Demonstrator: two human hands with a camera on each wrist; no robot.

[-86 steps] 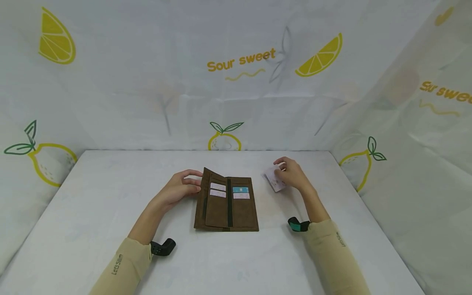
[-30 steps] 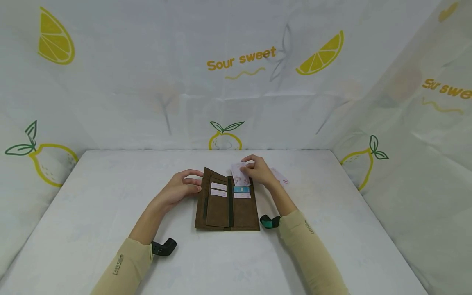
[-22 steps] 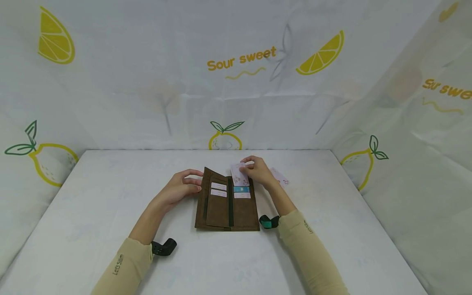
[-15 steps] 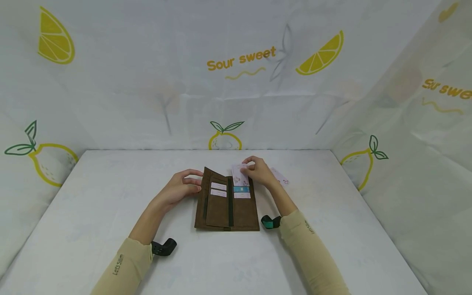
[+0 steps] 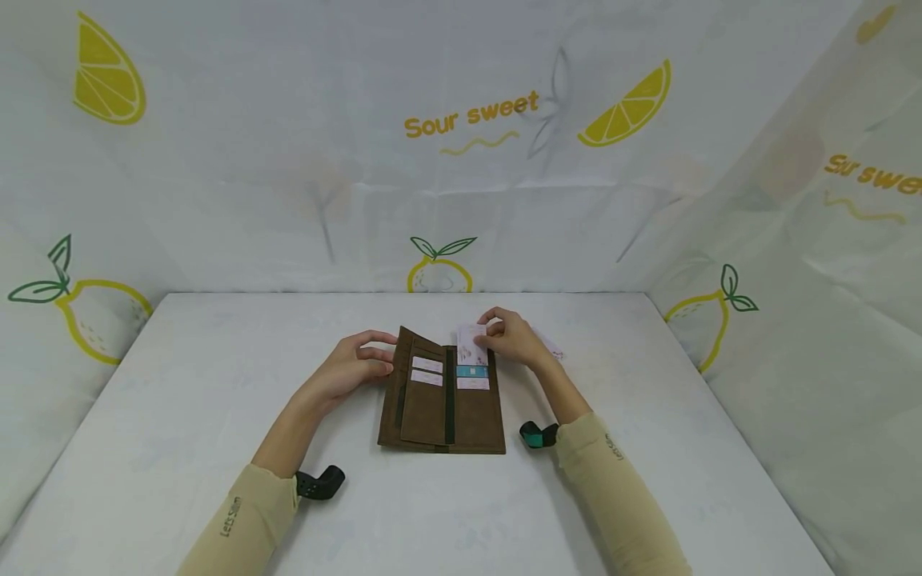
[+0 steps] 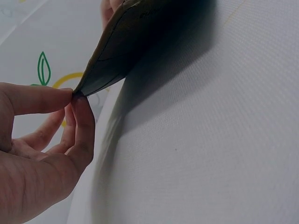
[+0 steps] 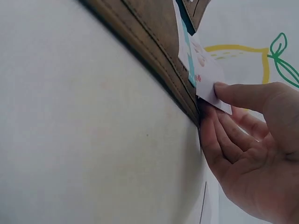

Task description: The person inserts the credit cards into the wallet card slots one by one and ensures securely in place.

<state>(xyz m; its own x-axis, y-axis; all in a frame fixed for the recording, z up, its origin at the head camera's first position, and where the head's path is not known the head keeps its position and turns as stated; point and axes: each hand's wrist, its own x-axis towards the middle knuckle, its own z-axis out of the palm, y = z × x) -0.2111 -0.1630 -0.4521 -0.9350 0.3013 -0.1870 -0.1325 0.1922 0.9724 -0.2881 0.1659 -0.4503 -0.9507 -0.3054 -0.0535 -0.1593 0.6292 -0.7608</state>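
A long brown wallet (image 5: 442, 400) lies unfolded on the white table (image 5: 216, 400), with cards in slots on both halves. My left hand (image 5: 358, 364) pinches the far left corner of the wallet (image 6: 117, 51) between thumb and forefinger, lifting that flap. My right hand (image 5: 513, 339) pinches a white card with pink marks (image 5: 471, 346) at the top slot of the right half. In the right wrist view the white card (image 7: 205, 74) is partly inside the wallet (image 7: 154, 56), above a blue card.
Another pale card (image 5: 551, 348) lies on the table just right of my right hand. Cloth walls printed with lemons close in the table at the back and on both sides. A black band sits on my left wrist and a teal one on my right.
My right hand carried the white card from the table at the right over to the wallet's right half and has pushed it lower into the top slot. The left hand has kept its pinch.
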